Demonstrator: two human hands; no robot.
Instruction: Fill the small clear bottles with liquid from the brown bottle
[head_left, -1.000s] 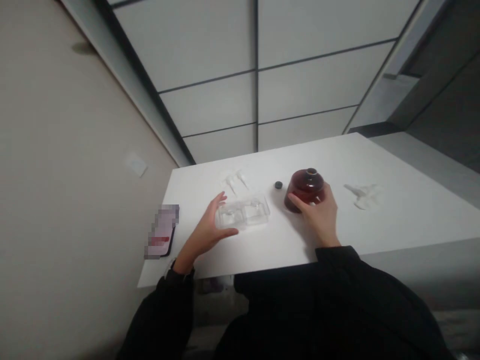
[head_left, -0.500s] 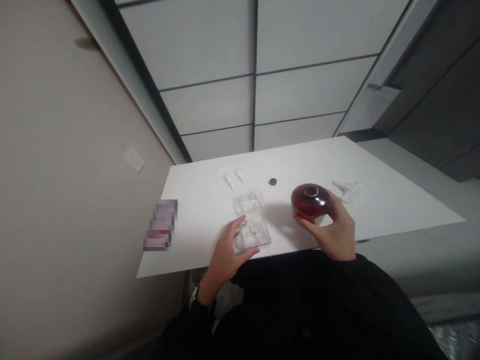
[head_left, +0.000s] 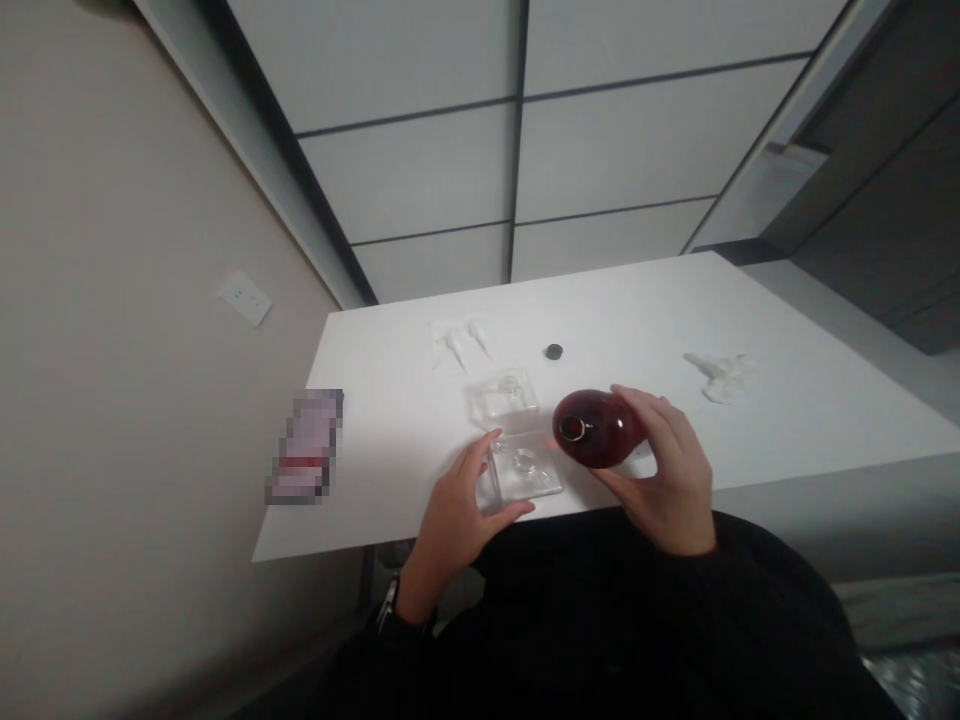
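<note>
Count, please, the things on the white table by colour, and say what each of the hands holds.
Dark red: 1, the bottle, tilted in the right hand.
Clear: 1, the plastic tray, held by the left hand.
Black: 1, the small cap.
White: 2, the nozzle pieces and the crumpled wrapper.
Blurred: 1, the flat item.
Total: 6.

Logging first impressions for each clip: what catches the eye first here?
The dark red round bottle, tipped on its side in the right hand, its open mouth toward the clear plastic tray near the white table front edge. The left hand grips the tray's near corner.
</note>
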